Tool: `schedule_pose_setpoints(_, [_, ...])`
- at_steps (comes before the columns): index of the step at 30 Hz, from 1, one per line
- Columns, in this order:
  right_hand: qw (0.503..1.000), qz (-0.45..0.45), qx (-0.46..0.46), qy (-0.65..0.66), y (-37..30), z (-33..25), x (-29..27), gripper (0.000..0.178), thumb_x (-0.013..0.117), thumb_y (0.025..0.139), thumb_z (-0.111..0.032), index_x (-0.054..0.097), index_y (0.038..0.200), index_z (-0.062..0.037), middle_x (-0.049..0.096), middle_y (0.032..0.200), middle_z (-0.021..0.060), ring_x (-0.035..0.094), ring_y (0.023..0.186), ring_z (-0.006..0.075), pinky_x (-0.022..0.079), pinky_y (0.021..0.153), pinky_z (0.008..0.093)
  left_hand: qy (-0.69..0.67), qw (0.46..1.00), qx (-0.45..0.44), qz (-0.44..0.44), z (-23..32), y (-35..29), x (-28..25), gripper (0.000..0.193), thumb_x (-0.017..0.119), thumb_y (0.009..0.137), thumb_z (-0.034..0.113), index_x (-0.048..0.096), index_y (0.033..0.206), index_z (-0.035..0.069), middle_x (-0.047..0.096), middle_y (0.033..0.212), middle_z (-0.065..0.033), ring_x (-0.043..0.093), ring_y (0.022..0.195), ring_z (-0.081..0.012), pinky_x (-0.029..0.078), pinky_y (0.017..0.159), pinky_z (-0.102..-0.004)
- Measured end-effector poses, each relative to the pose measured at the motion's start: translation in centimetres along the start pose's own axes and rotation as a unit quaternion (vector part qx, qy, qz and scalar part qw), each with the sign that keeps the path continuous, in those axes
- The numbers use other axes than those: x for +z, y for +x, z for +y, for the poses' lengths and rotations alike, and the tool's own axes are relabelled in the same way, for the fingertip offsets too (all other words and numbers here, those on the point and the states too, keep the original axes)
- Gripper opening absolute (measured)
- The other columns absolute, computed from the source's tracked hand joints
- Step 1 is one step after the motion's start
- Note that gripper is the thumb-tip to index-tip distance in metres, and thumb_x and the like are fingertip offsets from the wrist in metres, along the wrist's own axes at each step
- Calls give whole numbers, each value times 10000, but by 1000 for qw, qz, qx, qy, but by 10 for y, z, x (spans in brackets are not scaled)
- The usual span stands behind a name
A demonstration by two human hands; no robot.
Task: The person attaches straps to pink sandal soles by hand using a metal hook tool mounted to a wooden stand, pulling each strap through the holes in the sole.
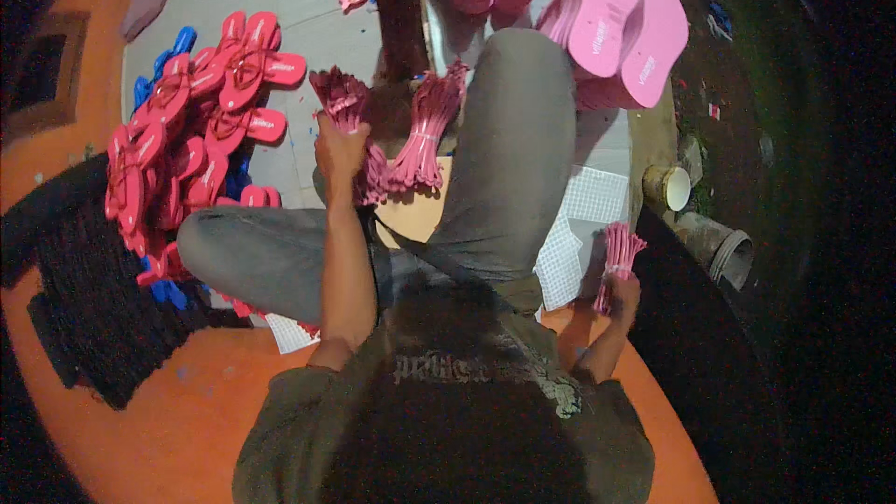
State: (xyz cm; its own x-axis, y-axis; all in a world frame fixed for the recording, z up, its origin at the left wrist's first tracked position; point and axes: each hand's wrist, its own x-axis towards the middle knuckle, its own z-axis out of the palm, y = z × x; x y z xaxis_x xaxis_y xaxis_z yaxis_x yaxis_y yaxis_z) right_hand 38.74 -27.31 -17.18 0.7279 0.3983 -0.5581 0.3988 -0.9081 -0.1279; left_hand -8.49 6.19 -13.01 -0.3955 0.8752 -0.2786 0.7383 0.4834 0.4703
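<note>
Hands (343, 154) (625, 296) grip 2 flared, stringy bundles (343, 103) (621, 250).

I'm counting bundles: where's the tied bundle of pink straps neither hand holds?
In the head view, that pink strap bundle lies left of centre, between the left hand and the grey-trousered right thigh.

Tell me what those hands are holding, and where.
The left hand holds a pink strap bundle around its middle; the right hand, another pink bundle, by its lower half.

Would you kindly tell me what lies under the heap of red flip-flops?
Blue pieces, seemingly flip-flops too, show at the edges of the red heap. Whatever lies beneath its middle is covered, so I cannot tell how many blue ones there are.
</note>
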Motion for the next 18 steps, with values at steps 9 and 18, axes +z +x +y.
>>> schedule_pose_setpoints(9, [940, -139, -134, 281, -145, -154, -118, 568, 717, 569, -138, 463, 1055, 9, 559, 885, 94, 546, 793, 205, 441, 743, 324, -133, 989, 48, -36, -10, 14, -44, 553, 637, 570, 236, 472, 1037, -10, 559, 977, -215, 545, 911, -339, 422, 781, -381])
schedule_pose_setpoints(18, [814, -312, -436, 221, -182, -428, 42, 395, 612, 713, -286, 538, 951, 19, 589, 822, 116, 549, 721, 193, 445, 672, 321, -77, 994, 78, 0, -18, 38, -136, 625, 655, 600, 255, 400, 1102, -16, 540, 995, -247, 521, 936, -379, 396, 815, -402])
